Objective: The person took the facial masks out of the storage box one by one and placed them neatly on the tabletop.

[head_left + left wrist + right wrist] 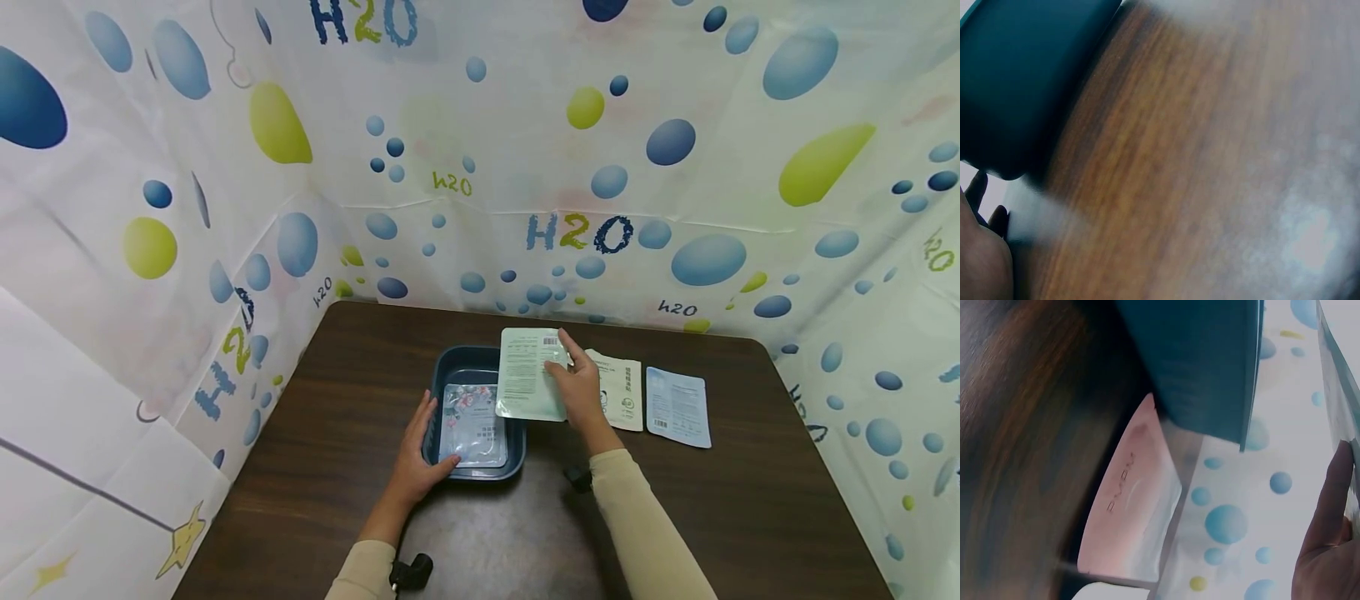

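My right hand [579, 386] pinches a flat pale green sachet [528, 379], printed with small text and a barcode, thumb on its face. The sachet overlaps the right side of a blue plastic tray [517, 454] in the head view. Inside the tray lies a clear-edged packet [472, 429] with a floral print. At the tray's left side rests my left hand [414, 457], fingers extended along the wall and thumb over the near rim. The left wrist view catches only part of the left hand [985, 256] beside the tray [1029, 75].
Right of the tray, a cream sachet [624, 392] lies partly behind the right hand, then a light blue sachet [677, 407]. A pink sachet [1129, 500] marked PMPM lies by the tray in the right wrist view. A patterned curtain [487, 167] borders the brown table [300, 467].
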A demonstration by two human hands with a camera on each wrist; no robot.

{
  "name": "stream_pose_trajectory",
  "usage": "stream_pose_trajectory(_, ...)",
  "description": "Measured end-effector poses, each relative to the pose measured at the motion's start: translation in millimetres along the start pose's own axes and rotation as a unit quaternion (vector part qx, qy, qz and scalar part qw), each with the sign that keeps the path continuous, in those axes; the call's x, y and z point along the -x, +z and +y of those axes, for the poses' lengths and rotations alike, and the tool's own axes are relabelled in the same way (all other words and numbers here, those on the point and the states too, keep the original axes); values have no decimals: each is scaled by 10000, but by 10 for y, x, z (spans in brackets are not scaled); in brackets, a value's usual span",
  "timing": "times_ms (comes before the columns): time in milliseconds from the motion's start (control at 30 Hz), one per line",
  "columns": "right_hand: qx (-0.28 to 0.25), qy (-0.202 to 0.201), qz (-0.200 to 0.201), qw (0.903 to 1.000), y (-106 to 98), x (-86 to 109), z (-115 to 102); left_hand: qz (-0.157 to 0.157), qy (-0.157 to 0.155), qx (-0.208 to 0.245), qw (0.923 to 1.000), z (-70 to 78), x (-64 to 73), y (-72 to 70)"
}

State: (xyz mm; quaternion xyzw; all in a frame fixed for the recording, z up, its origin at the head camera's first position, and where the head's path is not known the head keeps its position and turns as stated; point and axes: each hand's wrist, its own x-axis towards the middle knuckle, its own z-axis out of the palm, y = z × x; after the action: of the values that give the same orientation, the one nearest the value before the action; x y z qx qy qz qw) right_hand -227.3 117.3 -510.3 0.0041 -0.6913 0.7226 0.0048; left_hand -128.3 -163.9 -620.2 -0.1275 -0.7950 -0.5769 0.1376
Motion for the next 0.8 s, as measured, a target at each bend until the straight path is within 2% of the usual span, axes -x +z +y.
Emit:
stream_pose_trajectory(267,-113,4,227,9997,-211,14,22,-10,-42,-36,10000,-11,2,-4)
stream_pose_trajectory(467,-149,201,463,9986,-367,32,104,-9,-56,-55,10000,-11,-6,-7)
stream_pose_trajectory(633,147,295,661,9973,-458,61,188,-33,-163,-72,9998,-6,-4,-2)
stream_pose_trajectory(800,446,389,605,9964,-548,73,313,-36,-152,-24,9999,-6,3,-2)
